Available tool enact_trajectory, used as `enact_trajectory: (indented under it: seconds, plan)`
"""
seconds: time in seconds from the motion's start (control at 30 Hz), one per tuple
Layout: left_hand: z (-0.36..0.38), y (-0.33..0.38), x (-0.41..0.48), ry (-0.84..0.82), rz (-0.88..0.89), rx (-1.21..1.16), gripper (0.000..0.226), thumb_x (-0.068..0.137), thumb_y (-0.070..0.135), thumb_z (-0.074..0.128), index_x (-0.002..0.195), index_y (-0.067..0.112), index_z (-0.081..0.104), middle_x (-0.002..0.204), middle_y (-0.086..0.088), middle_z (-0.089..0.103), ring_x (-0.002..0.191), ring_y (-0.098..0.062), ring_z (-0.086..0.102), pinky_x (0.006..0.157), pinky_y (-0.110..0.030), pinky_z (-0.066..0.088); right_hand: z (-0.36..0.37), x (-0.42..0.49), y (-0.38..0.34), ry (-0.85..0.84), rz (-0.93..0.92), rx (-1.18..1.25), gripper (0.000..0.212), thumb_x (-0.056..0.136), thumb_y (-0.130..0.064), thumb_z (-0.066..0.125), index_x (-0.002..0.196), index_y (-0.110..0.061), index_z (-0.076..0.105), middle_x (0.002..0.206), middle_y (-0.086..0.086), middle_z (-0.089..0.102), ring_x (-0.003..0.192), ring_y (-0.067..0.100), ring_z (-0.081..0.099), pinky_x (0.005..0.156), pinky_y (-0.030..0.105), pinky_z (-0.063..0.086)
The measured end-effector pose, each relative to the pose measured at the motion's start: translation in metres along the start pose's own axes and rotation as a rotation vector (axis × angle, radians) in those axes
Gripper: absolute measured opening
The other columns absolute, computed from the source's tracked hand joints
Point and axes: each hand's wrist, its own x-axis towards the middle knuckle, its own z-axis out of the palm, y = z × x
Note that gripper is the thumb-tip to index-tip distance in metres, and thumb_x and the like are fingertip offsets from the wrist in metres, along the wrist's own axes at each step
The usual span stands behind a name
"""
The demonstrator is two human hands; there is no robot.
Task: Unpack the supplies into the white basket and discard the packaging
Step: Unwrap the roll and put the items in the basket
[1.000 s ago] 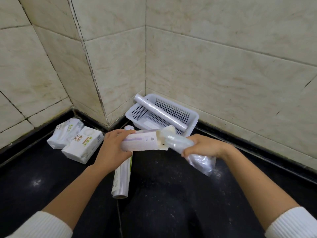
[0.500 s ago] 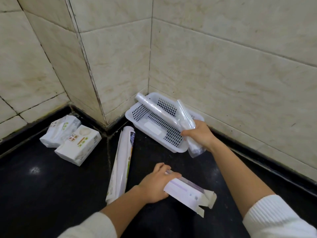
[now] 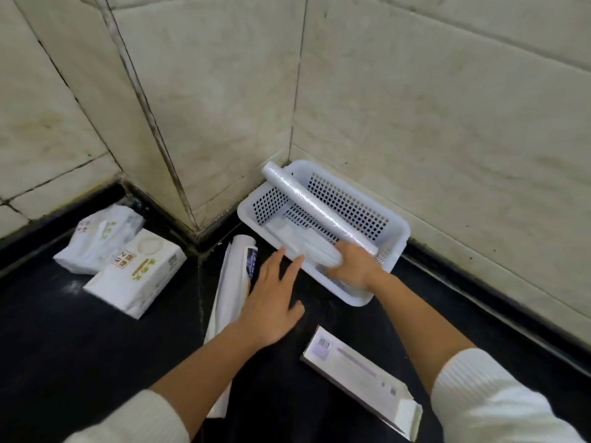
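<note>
A white perforated basket (image 3: 393, 225) sits in the corner of the tiled walls. A clear-wrapped roll (image 3: 313, 206) leans across it, one end over the rim. My right hand (image 3: 355, 266) is inside the basket, shut on a clear plastic bag of supplies (image 3: 307, 243) that lies on the basket floor. My left hand (image 3: 271, 302) hovers open just in front of the basket, above a long wrapped roll (image 3: 230, 289) lying on the black floor. An empty white and purple carton (image 3: 358, 378) lies open-ended on the floor near my right forearm.
Two white tissue packs (image 3: 134, 273) (image 3: 99, 238) lie on the dark floor at the left by the wall. Tiled walls close the corner behind the basket.
My right hand lowered the plastic bag into the basket. My left hand let go of the carton, now on the floor, and moved up toward the basket.
</note>
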Motion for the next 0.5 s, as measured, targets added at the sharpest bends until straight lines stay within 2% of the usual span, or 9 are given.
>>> enact_trajectory:
  seconds: [0.13,0.2,0.3,0.4,0.5]
  plan:
    - [0.002,-0.007,0.016,-0.046,-0.033,0.005,0.082,0.088,0.03,0.057,0.152,0.031,0.007,0.161,0.0,-0.014,0.147,-0.02,-0.004,0.118,-0.042,0.017,-0.001,0.005,-0.001,-0.136,-0.003,-0.269,0.028,0.081,-0.042,0.06,0.095,-0.026,0.043,0.091,-0.001,0.058,0.083,0.022,0.056,0.07,0.033,0.041]
    - [0.003,-0.009,0.016,-0.04,-0.025,-0.038,0.082,0.087,0.03,0.058,0.152,0.033,0.006,0.16,0.003,-0.014,0.146,-0.018,-0.002,0.116,-0.039,0.019,-0.005,0.008,-0.002,-0.205,0.056,-0.318,0.033,0.079,-0.041,0.062,0.099,-0.022,0.044,0.099,0.004,0.062,0.083,0.023,0.055,0.071,0.034,0.043]
    - [-0.003,-0.015,0.009,0.031,-0.036,-0.137,0.08,0.087,0.029,0.057,0.15,0.036,0.008,0.16,0.003,-0.006,0.144,-0.016,0.004,0.113,-0.033,0.017,-0.018,0.008,-0.008,-0.25,0.1,-0.237,0.061,0.069,-0.044,0.071,0.121,-0.021,0.05,0.118,0.005,0.062,0.101,0.025,0.059,0.081,0.034,0.048]
    - [-0.015,-0.029,-0.005,0.16,-0.091,-0.18,0.073,0.087,0.026,0.06,0.148,0.032,0.021,0.158,0.004,0.006,0.142,-0.014,0.009,0.111,-0.029,0.018,-0.035,0.0,-0.017,-0.205,0.1,-0.171,0.088,0.067,-0.044,0.078,0.142,-0.021,0.037,0.14,0.003,0.049,0.125,0.026,0.048,0.09,0.028,0.038]
    - [-0.025,-0.05,-0.026,0.242,-0.228,-0.244,0.064,0.087,0.021,0.062,0.144,0.026,0.033,0.154,-0.002,0.018,0.14,-0.02,0.017,0.107,-0.03,0.022,-0.044,-0.013,-0.032,-0.128,0.035,-0.188,0.091,0.073,-0.043,0.077,0.147,-0.015,0.031,0.149,0.005,0.041,0.133,0.025,0.042,0.103,0.033,0.037]
